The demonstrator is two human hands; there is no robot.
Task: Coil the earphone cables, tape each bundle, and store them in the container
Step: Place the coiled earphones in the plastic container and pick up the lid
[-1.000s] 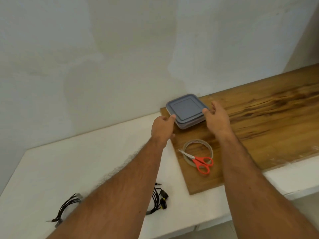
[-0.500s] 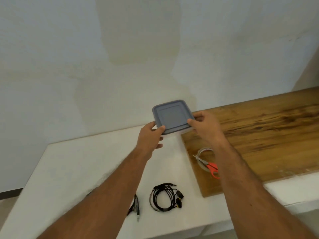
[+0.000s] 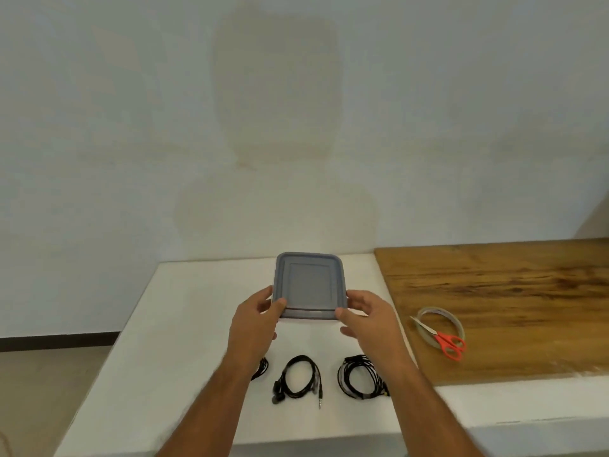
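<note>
Head view only: both hands carry the lidded grey container [image 3: 309, 285], the left hand [image 3: 255, 328] gripping its near left corner with thumb on the lid, the right hand [image 3: 369, 319] pinching the near right corner the same way. A second ago the box sat at the corner of the wooden board [image 3: 514, 291] by the wall; half a second ago it was lifted and crossing the board's edge; now it sits over the white counter [image 3: 184, 324], whether resting or just above it I cannot tell. Nearer the person lie three bundles of earphone cable: the middle coil [image 3: 298, 379] with its plug showing, the right coil [image 3: 359, 377] partly behind the right forearm, and the left coil [image 3: 262, 367] mostly hidden by the left wrist. Tape roll [image 3: 441, 326] and red-handled scissors [image 3: 445, 341] rest on the board, apart from the hands. Judging by this, coiling looks done and the box is being brought close for storing; its lid is still on.
</note>
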